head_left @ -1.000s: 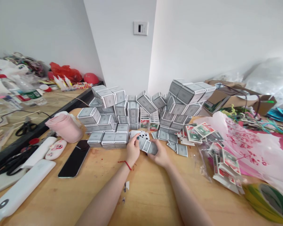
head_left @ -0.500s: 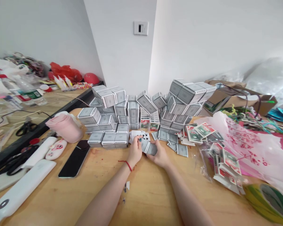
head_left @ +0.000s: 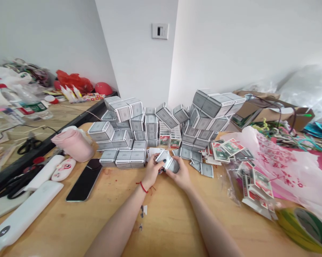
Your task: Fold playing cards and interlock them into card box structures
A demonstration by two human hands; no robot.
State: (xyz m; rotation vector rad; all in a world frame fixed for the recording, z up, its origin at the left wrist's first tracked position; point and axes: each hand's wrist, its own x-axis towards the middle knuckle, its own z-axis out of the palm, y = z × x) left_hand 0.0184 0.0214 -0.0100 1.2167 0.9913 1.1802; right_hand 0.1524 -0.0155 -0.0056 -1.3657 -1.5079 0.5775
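My left hand (head_left: 151, 170) and my right hand (head_left: 181, 174) meet at the middle of the wooden table (head_left: 174, 221), both closed on a small bunch of playing cards (head_left: 166, 161) with grey patterned backs. A red string circles my left wrist. Just beyond the hands lies a white face-up card (head_left: 152, 152), and behind that rises a wall of stacked grey card packs (head_left: 139, 128). Loose grey-backed cards (head_left: 204, 167) lie right of my right hand.
A black phone (head_left: 84, 180), pink roll (head_left: 74, 144), white cases (head_left: 25, 210) and scissors (head_left: 9, 185) lie left. Red-green card boxes (head_left: 257, 182), a pink plastic bag (head_left: 284, 167) and a green tape roll (head_left: 305, 228) lie right. A cluttered second table stands far left.
The fanned face-up cards under my left fingers have been gathered toward my right hand's bunch; both hands now close together on the cards.
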